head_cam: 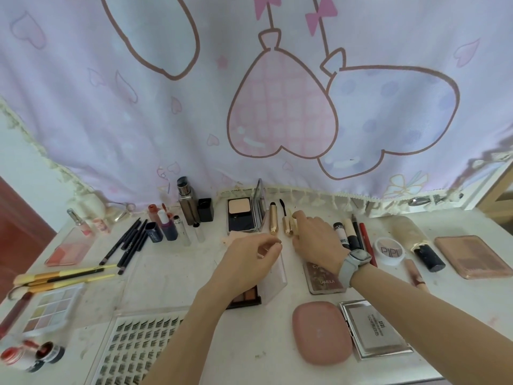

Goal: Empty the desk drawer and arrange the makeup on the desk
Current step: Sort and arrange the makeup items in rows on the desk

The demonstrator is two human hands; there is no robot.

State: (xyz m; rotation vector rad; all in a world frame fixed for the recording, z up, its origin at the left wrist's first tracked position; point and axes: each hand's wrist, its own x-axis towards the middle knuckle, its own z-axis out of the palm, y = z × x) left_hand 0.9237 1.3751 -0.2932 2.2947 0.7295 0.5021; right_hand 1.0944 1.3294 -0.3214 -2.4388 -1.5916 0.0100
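A: What are the hands doing?

B: The right hand (315,237), with a grey watch (356,261) on its wrist, lies over the desk (277,365), fingers curled against a gold mascara tube (288,226) whose wand (283,206) points toward the curtain (249,107). Whether it truly grips the tube, I cannot tell. The left hand (249,257) hovers just beside it, fingers loosely curled with thumb near forefinger, holding nothing I can see.

A: And around them?

B: Left of the mascara lies a second gold tube (273,222), then an open powder compact (244,216). Under the left hand sit a clear lid (274,282) and a brown palette (245,297). Near the front edge are a pink case (322,332) and a silver compact (374,329).

A: Farther out?

B: Dark pencils (130,240) and yellow-handled brushes (66,275) to the left, a lash tray (138,348) in front, a round white pot (388,250) to the right.
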